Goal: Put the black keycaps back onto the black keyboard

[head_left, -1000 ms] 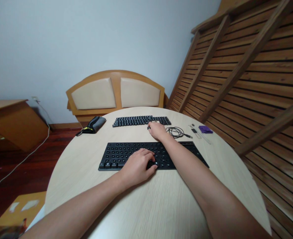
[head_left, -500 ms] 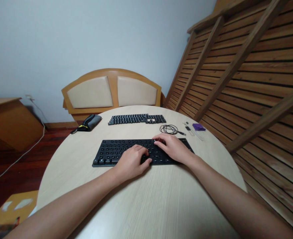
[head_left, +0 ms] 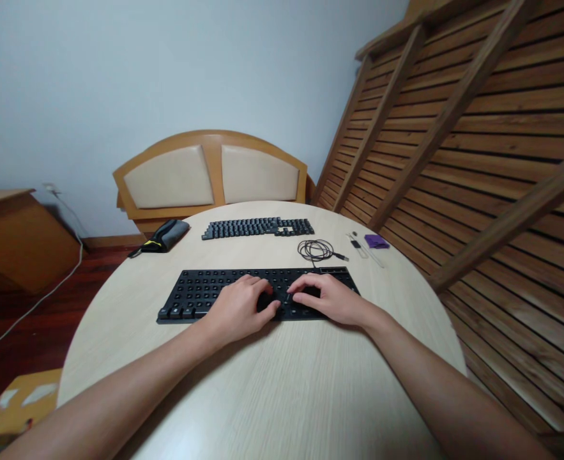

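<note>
A black keyboard (head_left: 200,281) lies on the round table, most of its keycaps off and bare switches showing. A few caps sit along its front left row. My left hand (head_left: 241,303) rests over the keyboard's middle, fingers curved and thumb apart, with no held thing visible. My right hand (head_left: 329,299) is over the right part, thumb and forefinger brought together at a small dark keycap (head_left: 289,297) against the switches. The palms hide part of the board. Behind it, loose black keycaps (head_left: 243,227) stand in keyboard-like rows, with a gap toward the right.
A coiled black USB cable (head_left: 316,250) lies just behind the keyboard. Farther right are a wire puller-like tool (head_left: 357,245) and a folded purple cloth (head_left: 376,241). A dark pouch (head_left: 167,236) lies at the table's left edge. Wooden slats (head_left: 454,160) lean along the right side.
My right hand has come down from the keyboard's back edge to its middle rows. My left hand stays over the keyboard. The whole view has shifted slightly.
</note>
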A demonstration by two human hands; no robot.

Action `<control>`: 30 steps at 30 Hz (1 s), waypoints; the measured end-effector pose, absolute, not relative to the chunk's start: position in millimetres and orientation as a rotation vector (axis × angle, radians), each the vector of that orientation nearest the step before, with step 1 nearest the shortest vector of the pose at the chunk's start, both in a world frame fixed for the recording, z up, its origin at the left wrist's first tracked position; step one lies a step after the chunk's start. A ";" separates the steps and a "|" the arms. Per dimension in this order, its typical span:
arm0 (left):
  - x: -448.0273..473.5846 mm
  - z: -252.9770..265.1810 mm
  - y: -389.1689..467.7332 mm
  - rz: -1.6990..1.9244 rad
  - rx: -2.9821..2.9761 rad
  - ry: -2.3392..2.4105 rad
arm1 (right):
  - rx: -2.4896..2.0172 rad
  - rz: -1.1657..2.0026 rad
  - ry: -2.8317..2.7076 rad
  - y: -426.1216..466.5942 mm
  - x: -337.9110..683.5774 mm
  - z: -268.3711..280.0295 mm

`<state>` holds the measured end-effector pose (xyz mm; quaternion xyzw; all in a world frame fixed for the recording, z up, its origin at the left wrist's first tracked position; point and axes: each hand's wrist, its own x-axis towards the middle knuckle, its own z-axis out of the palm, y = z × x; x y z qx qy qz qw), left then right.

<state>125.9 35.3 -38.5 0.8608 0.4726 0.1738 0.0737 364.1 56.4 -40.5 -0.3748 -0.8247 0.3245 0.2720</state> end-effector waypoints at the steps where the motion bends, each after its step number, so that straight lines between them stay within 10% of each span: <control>1: 125.6 -38.3 35.0 0.532 2.582 1.426 | -1.004 0.901 -2.210 55.6 363.1 -40.5; 30: 127.0 -46.3 42.4 0.723 2.138 1.141 | -0.945 0.772 -2.294 52.6 352.4 -47.6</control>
